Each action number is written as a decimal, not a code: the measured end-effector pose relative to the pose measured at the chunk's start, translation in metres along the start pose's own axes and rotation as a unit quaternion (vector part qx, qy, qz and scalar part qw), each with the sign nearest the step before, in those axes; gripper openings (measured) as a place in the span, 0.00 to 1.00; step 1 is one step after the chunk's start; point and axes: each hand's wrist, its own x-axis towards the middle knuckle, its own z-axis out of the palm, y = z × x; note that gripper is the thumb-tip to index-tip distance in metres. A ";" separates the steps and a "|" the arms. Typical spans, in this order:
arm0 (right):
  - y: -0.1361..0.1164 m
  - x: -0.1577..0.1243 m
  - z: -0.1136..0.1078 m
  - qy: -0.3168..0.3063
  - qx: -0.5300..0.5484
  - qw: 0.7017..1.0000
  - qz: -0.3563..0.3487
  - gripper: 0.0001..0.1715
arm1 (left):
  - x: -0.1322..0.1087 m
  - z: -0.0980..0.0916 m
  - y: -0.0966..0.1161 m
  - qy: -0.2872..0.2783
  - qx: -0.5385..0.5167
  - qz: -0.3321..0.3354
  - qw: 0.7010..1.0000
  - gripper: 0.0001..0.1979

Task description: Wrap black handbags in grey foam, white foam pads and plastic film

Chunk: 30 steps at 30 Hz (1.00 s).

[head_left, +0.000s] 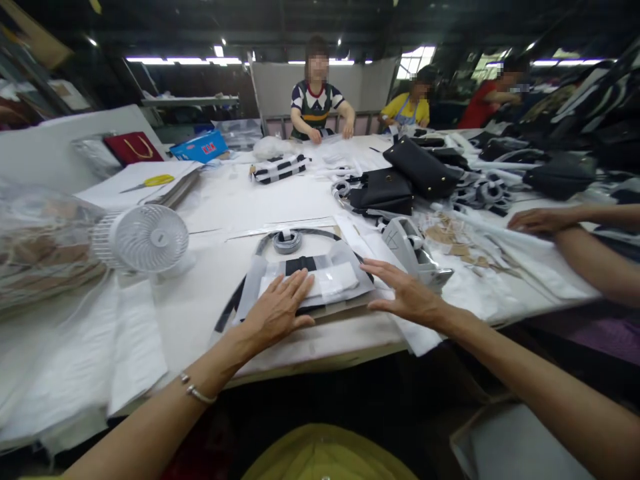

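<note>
In front of me on the table lies a flat handbag covered with translucent white wrapping. A dark strap arches around its far side. At the top of that arch rests a coiled grey wrapped strap. My left hand lies flat on the near left part of the wrapping, its fingers stretched out. Over at the bag's right edge, my right hand has its thumb and fingers apart, with nothing held. Whether its fingertips touch the bag I cannot tell. Just beyond that hand stands a grey tape dispenser.
A white fan and yellow-handled scissors are at left, near a blue box. Black handbags pile up at right, near brown tags. Another person's arm rests on the right side. A co-worker stands across the table.
</note>
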 end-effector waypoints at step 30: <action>0.016 0.078 0.010 0.051 -0.011 0.966 0.252 0.19 | 0.069 -0.028 0.008 -0.001 -0.114 -0.165 0.980 0.17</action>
